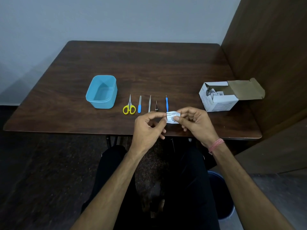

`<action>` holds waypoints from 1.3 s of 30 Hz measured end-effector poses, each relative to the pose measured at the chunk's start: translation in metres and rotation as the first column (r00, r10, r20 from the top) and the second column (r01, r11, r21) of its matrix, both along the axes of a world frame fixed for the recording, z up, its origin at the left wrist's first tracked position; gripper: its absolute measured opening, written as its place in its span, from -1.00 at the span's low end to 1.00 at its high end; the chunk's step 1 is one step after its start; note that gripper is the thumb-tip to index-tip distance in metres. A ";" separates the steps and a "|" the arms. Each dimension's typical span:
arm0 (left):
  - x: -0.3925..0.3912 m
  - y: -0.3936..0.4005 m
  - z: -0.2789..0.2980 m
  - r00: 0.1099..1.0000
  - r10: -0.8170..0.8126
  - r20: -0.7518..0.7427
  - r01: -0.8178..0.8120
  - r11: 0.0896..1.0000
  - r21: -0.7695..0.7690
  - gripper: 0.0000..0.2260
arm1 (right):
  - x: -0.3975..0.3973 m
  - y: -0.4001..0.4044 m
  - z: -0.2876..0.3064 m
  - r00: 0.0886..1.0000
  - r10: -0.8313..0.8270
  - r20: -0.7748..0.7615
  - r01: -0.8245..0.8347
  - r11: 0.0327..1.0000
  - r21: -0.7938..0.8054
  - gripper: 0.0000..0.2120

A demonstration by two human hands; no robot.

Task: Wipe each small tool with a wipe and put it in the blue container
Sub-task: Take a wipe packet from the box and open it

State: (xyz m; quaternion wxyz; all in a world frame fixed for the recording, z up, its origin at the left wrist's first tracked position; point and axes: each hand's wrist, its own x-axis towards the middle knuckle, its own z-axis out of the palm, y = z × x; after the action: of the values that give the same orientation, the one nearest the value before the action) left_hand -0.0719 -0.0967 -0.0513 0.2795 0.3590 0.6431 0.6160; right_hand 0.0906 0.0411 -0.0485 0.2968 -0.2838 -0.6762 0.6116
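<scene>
- I am pinching a small white wipe packet [172, 118] between both hands, above the near edge of the worktop [166, 63].
- My left hand [147, 128] is gripping the packet's left edge with thumb and forefinger; its other fingers are curling under.
- My right hand [194, 123] is gripping the right edge the same way.
- The blue container [101, 92] is sitting open, left of the tools.
- In a row, left to right, are lying yellow scissors [129, 107], a blue-handled file [139, 104], tweezers [149, 103], a small dark tool [156, 106] and a blue-handled pick [167, 103].
- An open white box [219, 97] is standing well to the right.
</scene>
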 end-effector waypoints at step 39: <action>-0.004 -0.003 0.010 0.991 -0.038 0.132 0.044 0.998 -0.041 -0.84 | -0.001 -0.003 -0.002 0.982 -0.153 -0.114 0.148 0.988 -0.053 -0.86</action>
State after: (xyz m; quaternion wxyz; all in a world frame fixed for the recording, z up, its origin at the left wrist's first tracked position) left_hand -0.0759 -0.0995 -0.0410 0.3415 0.3249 0.6290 0.6182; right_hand 0.0896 0.0377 -0.0502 0.3750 -0.3042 -0.6205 0.6179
